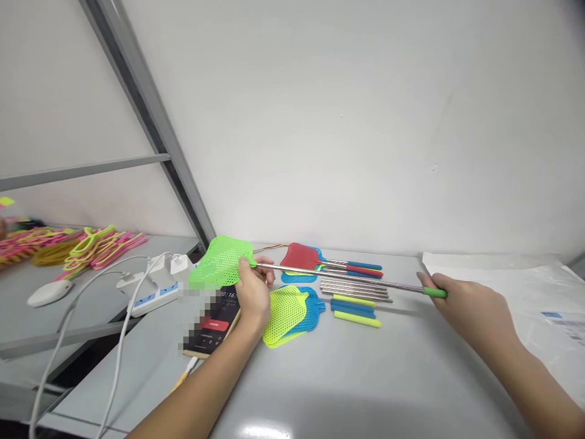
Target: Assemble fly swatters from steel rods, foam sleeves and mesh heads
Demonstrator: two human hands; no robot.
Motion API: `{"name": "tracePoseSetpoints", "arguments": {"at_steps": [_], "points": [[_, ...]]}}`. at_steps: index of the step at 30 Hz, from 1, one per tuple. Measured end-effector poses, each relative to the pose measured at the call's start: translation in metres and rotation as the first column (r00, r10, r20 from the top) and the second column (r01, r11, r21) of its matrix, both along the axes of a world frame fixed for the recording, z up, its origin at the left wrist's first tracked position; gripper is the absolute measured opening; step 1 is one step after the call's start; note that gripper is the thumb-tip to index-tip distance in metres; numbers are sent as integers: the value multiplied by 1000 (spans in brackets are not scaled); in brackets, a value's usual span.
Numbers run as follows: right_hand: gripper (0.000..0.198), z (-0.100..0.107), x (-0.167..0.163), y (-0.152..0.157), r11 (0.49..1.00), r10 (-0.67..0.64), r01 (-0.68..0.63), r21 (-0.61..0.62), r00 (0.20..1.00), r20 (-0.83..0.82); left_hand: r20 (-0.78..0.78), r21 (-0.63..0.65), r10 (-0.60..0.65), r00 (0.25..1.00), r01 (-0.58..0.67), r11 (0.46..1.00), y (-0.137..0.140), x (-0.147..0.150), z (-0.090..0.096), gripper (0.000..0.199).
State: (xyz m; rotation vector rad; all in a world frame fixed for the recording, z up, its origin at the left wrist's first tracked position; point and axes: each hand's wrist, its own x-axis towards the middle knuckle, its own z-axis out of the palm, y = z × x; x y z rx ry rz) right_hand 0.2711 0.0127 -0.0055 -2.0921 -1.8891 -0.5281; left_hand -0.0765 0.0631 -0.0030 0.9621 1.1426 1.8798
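The forearms [205, 378] rise from the bottom corners, slanting inward. The right hand [470, 299] is turned knuckles up, its fingers wrapped round the green grip [436, 292]. The left hand [255, 292] pinches the neck [252, 261], thumb on the near side and fingers curled behind. Between them the swatter [320, 273] is held above the table [393, 372]; its long axis runs nearly straight across, dipping slightly to the right. The green head [223, 262] points left, the grip right. Beneath, a phone [214, 323] lies by the left wrist, with loose yellow and blue heads [286, 311] beside it. Farther right are loose grips [354, 311], then rods [354, 289]; beyond, more swatters [302, 256] lie near the wall [365, 122].
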Motion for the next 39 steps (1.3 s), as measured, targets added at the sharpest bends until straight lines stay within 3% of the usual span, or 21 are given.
{"name": "tracePoseSetpoints", "arguments": {"at_steps": [7,13,19,22,26,30,35,39], "points": [[47,-8,-50,-11,983,174,-178,38,981,81,-85,-45,-221,972,217,975,-31,38,-15,53],[45,-6,-57,-18,979,170,-179,96,980,99,-129,-139,-263,956,245,960,-39,44,-17,53],[18,-15,-90,-29,932,363,-363,19,931,-29,-237,-93,-415,878,405,910,-60,65,-22,53],[15,-21,-104,-33,913,396,-405,-51,908,-136,-287,-41,-451,845,459,887,-68,71,-24,51],[11,-20,-107,-37,887,433,-460,-29,854,-289,-344,-5,-448,825,476,880,-67,65,-20,50],[13,-12,-107,-40,813,526,-582,5,731,-434,-362,-14,-402,841,426,905,-59,53,-14,53],[14,-6,-103,-40,733,630,-680,37,656,-415,-246,-134,-296,923,270,954,-46,41,-9,55],[17,-6,-100,-40,753,628,-653,86,672,-393,-189,-163,-337,922,309,937,-42,44,-12,55]]}}
